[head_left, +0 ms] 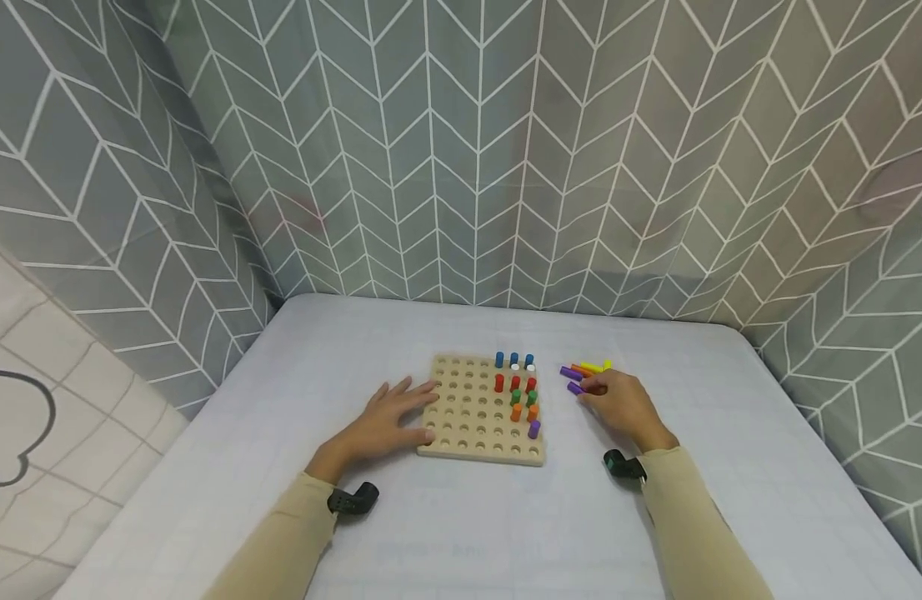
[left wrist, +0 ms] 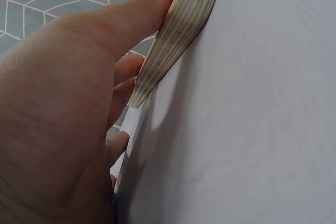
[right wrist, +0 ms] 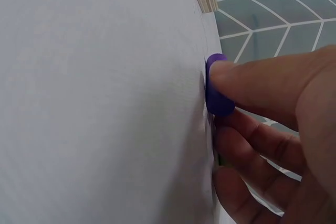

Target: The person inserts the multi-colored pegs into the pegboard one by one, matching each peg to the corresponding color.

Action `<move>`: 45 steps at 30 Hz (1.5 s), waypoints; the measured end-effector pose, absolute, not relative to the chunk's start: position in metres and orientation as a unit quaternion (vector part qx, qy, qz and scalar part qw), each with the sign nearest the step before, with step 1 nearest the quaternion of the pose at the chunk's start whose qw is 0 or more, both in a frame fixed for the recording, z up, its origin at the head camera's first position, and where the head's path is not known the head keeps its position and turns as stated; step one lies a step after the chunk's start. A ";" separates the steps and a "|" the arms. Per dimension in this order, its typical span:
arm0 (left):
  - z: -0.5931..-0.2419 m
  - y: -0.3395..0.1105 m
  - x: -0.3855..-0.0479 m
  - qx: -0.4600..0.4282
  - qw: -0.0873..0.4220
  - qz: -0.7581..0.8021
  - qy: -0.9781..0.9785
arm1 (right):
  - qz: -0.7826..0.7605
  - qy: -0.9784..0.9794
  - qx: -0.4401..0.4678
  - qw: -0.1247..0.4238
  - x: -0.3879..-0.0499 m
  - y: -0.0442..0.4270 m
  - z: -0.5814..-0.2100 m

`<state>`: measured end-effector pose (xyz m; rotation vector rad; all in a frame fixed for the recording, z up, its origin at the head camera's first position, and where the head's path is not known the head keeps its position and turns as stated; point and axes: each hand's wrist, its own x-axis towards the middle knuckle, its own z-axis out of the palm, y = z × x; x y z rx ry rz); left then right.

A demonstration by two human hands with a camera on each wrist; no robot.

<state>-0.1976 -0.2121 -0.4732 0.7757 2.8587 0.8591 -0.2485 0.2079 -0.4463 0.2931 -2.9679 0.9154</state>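
Note:
A wooden pegboard [head_left: 479, 456] with rows of holes lies on the table. My left hand [head_left: 386, 422] rests at its left edge, fingers spread; thumb and fingertips touch the board's side in the left wrist view. Pegs stand along the board's right part: blue [head_left: 499, 359], white [head_left: 531, 367], red [head_left: 499, 383], green [head_left: 532, 398], orange [head_left: 533, 412] and one purple peg [head_left: 533, 429] near the front. Right of the board, my right hand [head_left: 620, 402] pinches another purple peg [right wrist: 220, 98] between thumb and index finger, lying against the tabletop.
Beside the right fingertips lie a loose purple peg [head_left: 570, 372], an orange peg [head_left: 582, 370] and yellow pegs [head_left: 592, 367]. A white cloth covers the table [head_left: 476, 533]. Behind it hangs a grey patterned curtain [head_left: 461, 167]. Dark wrist cameras are strapped to both wrists.

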 end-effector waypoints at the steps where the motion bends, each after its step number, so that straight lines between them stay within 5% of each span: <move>1: -0.474 -0.212 -0.198 0.251 0.029 0.278 0.927 | 0.294 -0.951 0.096 0.013 -0.248 0.208 -0.447; 9: -0.475 -0.210 -0.200 0.247 0.030 0.273 0.929 | 0.324 -0.939 0.109 0.035 -0.248 0.213 -0.449; 23: -0.472 -0.217 -0.198 0.240 0.022 0.288 0.927 | 0.543 -0.838 0.012 -0.052 -0.254 0.209 -0.444; 34: -0.476 -0.211 -0.196 0.242 0.045 0.280 0.928 | 0.689 -0.719 -0.076 -0.059 -0.237 0.205 -0.452; 45: -0.472 -0.210 -0.195 0.247 0.038 0.282 0.926 | 0.703 -0.705 -0.038 -0.085 -0.230 0.177 -0.451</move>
